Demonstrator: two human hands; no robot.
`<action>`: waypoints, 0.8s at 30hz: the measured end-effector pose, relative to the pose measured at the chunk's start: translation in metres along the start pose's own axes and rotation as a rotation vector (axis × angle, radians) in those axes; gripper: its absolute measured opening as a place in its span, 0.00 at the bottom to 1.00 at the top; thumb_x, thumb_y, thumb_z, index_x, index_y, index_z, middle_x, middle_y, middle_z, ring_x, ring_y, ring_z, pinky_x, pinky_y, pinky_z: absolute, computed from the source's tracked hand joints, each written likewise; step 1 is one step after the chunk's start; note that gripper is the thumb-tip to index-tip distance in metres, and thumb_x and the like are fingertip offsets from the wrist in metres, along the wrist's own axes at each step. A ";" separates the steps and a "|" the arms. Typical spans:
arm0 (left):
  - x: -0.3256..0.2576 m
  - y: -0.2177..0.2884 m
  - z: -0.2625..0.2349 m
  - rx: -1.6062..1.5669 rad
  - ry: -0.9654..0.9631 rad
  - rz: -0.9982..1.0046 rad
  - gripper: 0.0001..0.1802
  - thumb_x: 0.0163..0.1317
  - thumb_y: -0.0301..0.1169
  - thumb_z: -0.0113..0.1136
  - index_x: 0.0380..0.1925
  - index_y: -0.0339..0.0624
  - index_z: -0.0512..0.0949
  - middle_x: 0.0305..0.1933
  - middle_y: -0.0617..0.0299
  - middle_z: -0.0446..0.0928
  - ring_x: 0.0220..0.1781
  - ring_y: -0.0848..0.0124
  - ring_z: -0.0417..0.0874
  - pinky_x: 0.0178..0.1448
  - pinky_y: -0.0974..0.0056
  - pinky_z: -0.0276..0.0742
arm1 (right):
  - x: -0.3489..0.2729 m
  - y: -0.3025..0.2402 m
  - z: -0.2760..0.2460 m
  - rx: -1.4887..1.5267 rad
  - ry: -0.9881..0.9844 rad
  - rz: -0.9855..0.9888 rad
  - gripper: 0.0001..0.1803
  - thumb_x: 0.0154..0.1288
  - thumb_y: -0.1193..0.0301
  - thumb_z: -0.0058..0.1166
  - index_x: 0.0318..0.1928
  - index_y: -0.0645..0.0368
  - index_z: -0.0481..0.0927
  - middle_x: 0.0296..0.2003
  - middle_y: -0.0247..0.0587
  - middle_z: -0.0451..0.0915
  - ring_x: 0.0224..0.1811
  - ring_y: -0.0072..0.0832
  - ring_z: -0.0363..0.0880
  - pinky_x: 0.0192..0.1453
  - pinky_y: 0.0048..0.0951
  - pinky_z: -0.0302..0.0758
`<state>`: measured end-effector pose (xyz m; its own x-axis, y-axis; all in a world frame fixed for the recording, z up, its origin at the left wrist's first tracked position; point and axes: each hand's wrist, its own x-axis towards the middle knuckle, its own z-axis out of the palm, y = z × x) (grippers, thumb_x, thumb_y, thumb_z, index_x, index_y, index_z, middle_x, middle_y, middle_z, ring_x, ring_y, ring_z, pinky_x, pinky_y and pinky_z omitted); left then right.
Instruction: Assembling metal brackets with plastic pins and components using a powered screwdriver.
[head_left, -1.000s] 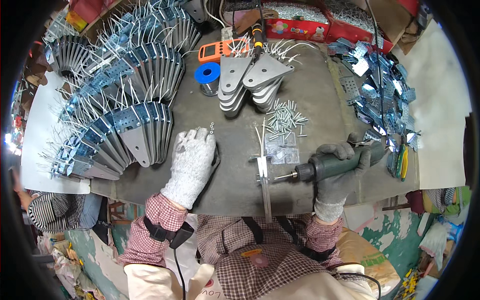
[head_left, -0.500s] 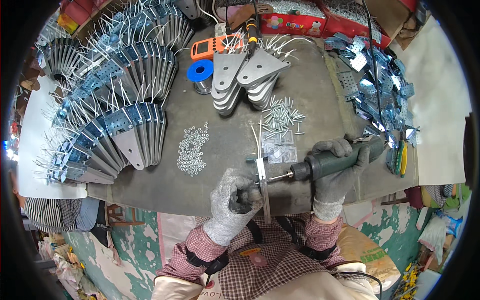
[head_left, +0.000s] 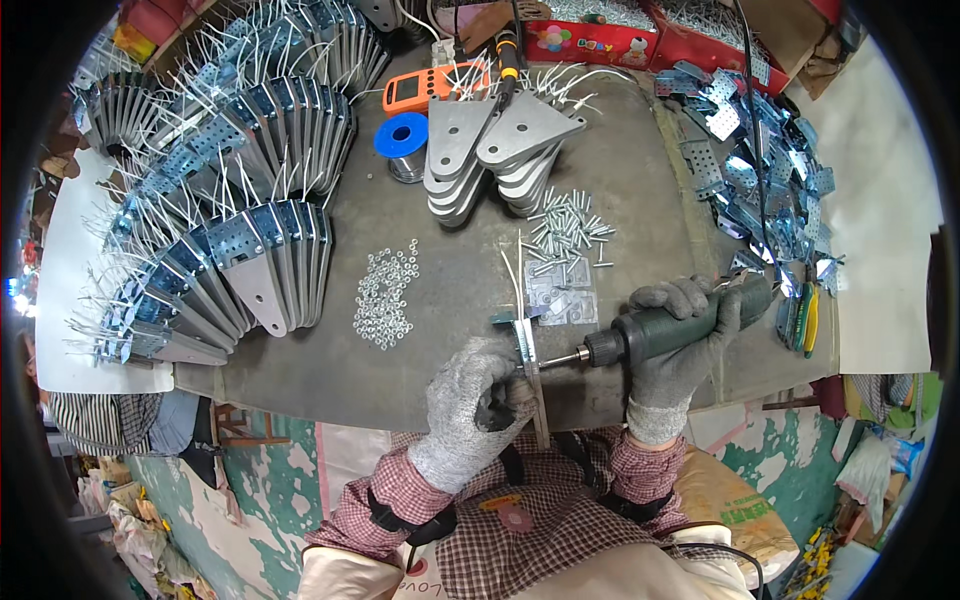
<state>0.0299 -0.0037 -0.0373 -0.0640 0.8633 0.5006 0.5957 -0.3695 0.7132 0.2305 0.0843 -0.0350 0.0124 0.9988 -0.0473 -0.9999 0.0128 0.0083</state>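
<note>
My right hand (head_left: 672, 340), in a grey glove, grips a dark green electric screwdriver (head_left: 680, 325) held level, its bit pointing left at an upright perforated metal bracket (head_left: 527, 352) near the table's front edge. My left hand (head_left: 475, 405), also gloved, is closed against the bracket's left side, fingertips pinched at the spot where the bit meets it. Whatever small part the fingers hold is hidden. A loose pile of small nuts (head_left: 385, 295) lies to the left of the bracket, and a heap of screws (head_left: 570, 222) lies behind it.
Fanned rows of assembled grey plates with blue-tinted brackets (head_left: 225, 230) fill the table's left. A stack of bare triangular plates (head_left: 490, 155), a blue solder spool (head_left: 402, 135) and an orange meter (head_left: 425, 88) sit at the back. Loose brackets (head_left: 765, 170) heap on the right.
My left hand left the pile of nuts, uncovering it, and came back right to the bracket, where it now pinches at the screwdriver's bit. The right hand and screwdriver barely moved.
</note>
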 end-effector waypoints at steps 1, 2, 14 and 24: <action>0.000 0.001 -0.001 0.012 -0.014 -0.008 0.16 0.51 0.23 0.71 0.37 0.42 0.74 0.41 0.55 0.81 0.27 0.66 0.79 0.33 0.62 0.79 | 0.000 0.000 0.000 0.000 0.003 0.000 0.15 0.73 0.56 0.59 0.44 0.53 0.75 0.30 0.27 0.70 0.32 0.23 0.71 0.54 0.40 0.73; 0.002 0.001 -0.003 0.012 -0.027 0.012 0.16 0.51 0.23 0.71 0.37 0.42 0.73 0.41 0.55 0.81 0.28 0.64 0.80 0.34 0.60 0.79 | 0.000 0.000 0.001 0.001 0.006 0.000 0.15 0.73 0.56 0.59 0.44 0.53 0.75 0.30 0.27 0.71 0.32 0.23 0.71 0.54 0.40 0.73; 0.035 0.037 -0.042 0.464 -0.344 0.165 0.15 0.50 0.27 0.70 0.40 0.41 0.81 0.67 0.49 0.71 0.67 0.50 0.74 0.72 0.36 0.64 | 0.001 0.000 0.003 -0.067 0.068 -0.024 0.17 0.73 0.54 0.58 0.47 0.54 0.76 0.30 0.28 0.70 0.32 0.23 0.70 0.54 0.39 0.73; 0.036 0.036 -0.026 -0.032 -0.313 -0.140 0.15 0.57 0.19 0.61 0.46 0.32 0.78 0.62 0.39 0.75 0.58 0.41 0.80 0.63 0.49 0.75 | -0.001 -0.002 -0.006 -0.003 -0.077 0.028 0.16 0.76 0.53 0.54 0.47 0.52 0.76 0.30 0.25 0.68 0.32 0.21 0.67 0.52 0.37 0.73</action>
<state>0.0280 0.0048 0.0191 0.1077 0.9683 0.2254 0.5730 -0.2457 0.7818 0.2326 0.0830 -0.0406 -0.0151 0.9994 0.0303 -0.9999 -0.0153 0.0058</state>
